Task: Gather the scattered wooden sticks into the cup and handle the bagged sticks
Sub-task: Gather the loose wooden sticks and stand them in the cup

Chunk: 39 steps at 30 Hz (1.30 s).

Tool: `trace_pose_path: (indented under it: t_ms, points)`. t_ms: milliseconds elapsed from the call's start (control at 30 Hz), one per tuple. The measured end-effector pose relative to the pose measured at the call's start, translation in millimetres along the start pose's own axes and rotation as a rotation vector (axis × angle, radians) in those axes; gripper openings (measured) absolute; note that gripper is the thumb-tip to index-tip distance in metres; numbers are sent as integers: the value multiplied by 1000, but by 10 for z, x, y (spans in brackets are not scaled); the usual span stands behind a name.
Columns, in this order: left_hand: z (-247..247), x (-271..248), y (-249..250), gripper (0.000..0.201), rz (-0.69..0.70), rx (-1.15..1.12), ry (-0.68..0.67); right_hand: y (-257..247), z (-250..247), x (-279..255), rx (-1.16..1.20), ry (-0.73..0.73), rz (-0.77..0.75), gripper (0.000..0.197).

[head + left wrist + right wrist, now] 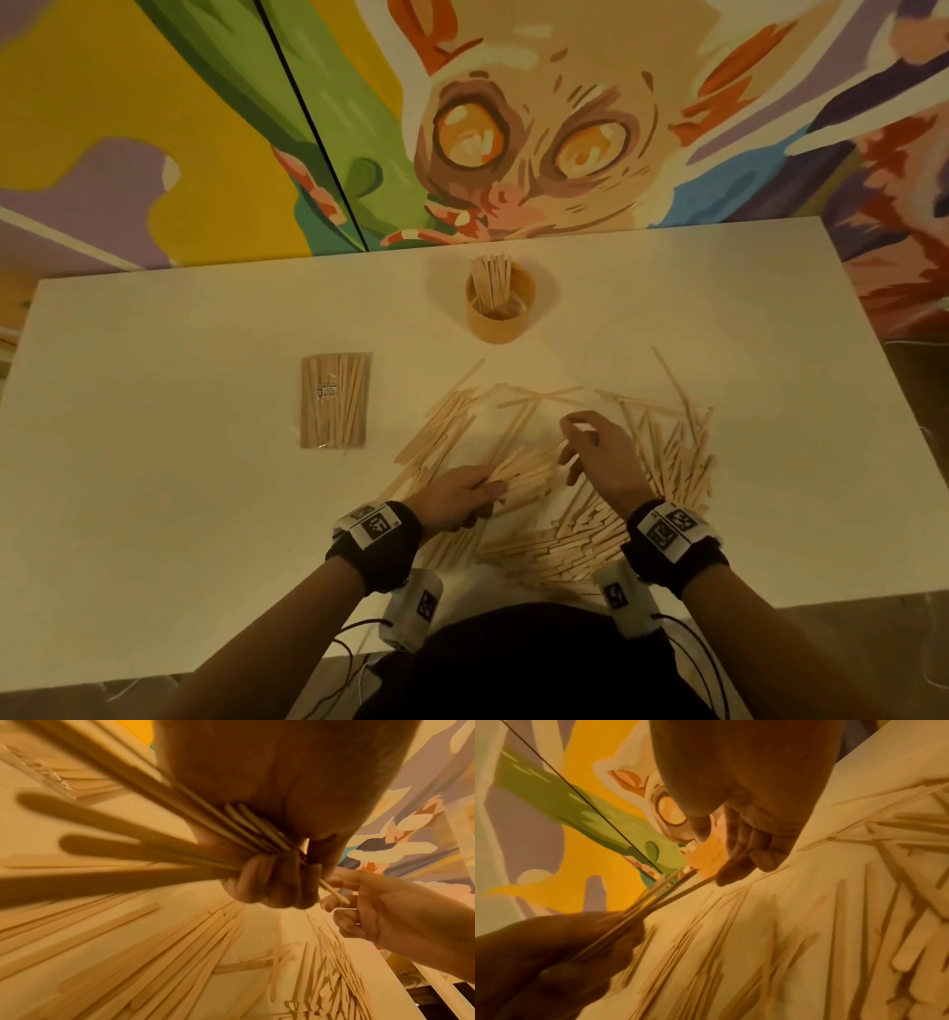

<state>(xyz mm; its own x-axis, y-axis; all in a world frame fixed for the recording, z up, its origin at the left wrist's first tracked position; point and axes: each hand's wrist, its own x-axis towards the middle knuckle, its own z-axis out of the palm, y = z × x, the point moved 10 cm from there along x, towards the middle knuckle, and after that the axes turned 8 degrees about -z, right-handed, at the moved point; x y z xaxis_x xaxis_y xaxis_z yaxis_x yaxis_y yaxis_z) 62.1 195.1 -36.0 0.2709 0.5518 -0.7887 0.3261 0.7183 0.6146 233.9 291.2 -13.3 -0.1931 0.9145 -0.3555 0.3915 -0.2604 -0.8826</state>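
Several pale wooden sticks [667, 452] lie scattered across the near half of the white table [154, 488]. My left hand [462, 496] grips a bundle of sticks [524, 470] [144, 850] [634, 912], its fingers [270, 888] curled round them. My right hand [595, 452] [359, 902] [746, 850] hovers just right of the bundle's free ends with loosely bent fingers and holds nothing. A tan cup [500, 311] with several sticks standing in it sits at the table's far middle. The clear bag of sticks [335, 400] lies flat to the left.
A painted mural wall [513, 128] rises behind the table's far edge. Bare table surface shows on the left and far right. Black wrist straps with marker tags [377, 527] and thin cables [349, 663] hang near the table's front edge.
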Motion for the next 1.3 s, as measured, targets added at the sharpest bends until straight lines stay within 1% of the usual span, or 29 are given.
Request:
trace_pose_path:
  t_ms: [67,100,167,233,267,333,433,467,500,600,633,667,733,800,900,967,1133,1233,1300]
  points:
    - [20,-36,1,21,15,-9,-26,136,-185,72,-57,75,64,24]
    - [39,-50,11,21,27,-6,-46,218,-207,105,-71,70,117,29]
    - [83,-72,41,21,48,0,-82,341,-74,128,12,-31,238,40]
    - [115,-74,64,21,56,5,-110,325,139,85,174,-153,301,42]
    - [120,-69,68,21,55,13,-114,265,215,61,229,-191,294,39]
    - [102,-48,67,21,47,39,-94,128,296,47,252,-218,220,29]
    - [75,-10,71,21,37,81,-54,15,340,70,116,-222,80,17]
    - [78,-2,81,22,41,97,-49,12,328,81,81,-205,60,14]
    - [87,5,94,22,48,112,-48,20,300,90,76,-180,54,16]
    - [96,2,133,23,78,125,-40,90,180,100,173,-92,93,40]
    - [90,-2,143,22,85,126,-34,121,132,94,215,-63,116,45]
    - [87,-5,151,22,92,137,-28,146,89,78,259,-40,140,45]
    - [80,-3,167,22,108,194,-15,160,46,39,338,-42,181,31]
    - [82,5,183,21,121,264,-10,144,93,2,349,-113,198,22]
    - [115,26,217,23,132,333,-20,97,235,-28,178,-213,161,23]
    - [128,33,253,23,139,359,-12,65,318,-29,68,-248,115,23]
    - [101,13,327,26,198,396,37,29,185,31,34,-154,76,17]
    - [87,-3,319,27,214,417,46,43,76,54,70,-102,94,18]
    - [79,-13,305,27,218,422,46,41,35,60,94,-87,104,14]
